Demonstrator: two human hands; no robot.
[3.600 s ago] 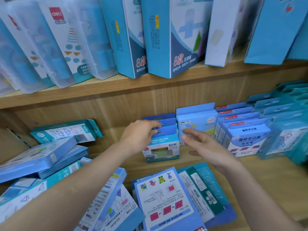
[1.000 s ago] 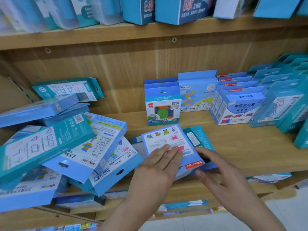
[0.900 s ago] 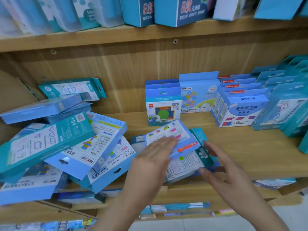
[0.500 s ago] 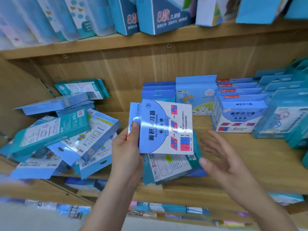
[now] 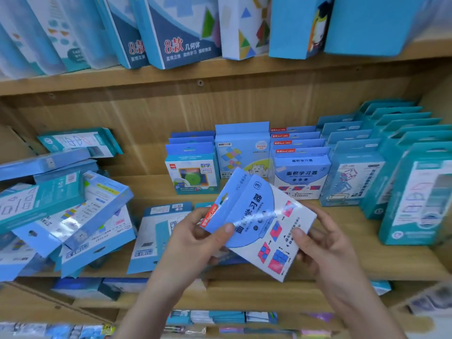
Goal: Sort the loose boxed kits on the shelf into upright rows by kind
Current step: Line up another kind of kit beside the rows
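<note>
Both my hands hold a flat blue-and-white boxed kit point(image 5: 259, 223) tilted in front of the wooden shelf point(image 5: 362, 253). My left hand point(image 5: 195, 243) grips its left end with the thumb on the front. My right hand point(image 5: 325, 243) pinches its right side, thumb on the printed squares. Behind it an upright row of the same kind of kit point(image 5: 300, 174) stands at the back. Other upright rows stand to its left, a round-window kit point(image 5: 192, 172) and a bear kit point(image 5: 241, 152). A loose pile of boxes point(image 5: 66, 211) lies at the left.
Two flat boxes point(image 5: 159, 231) lie on the shelf under my hands. Teal upright boxes point(image 5: 415, 187) fill the right end. Tall boxes point(image 5: 181, 30) stand on the upper shelf. A lower shelf point(image 5: 220, 316) holds more packets.
My left hand lifted the blue-and-white kit off the flat stack and turned it face up. My right hand has come in and taken its right side; the kit now tilts.
</note>
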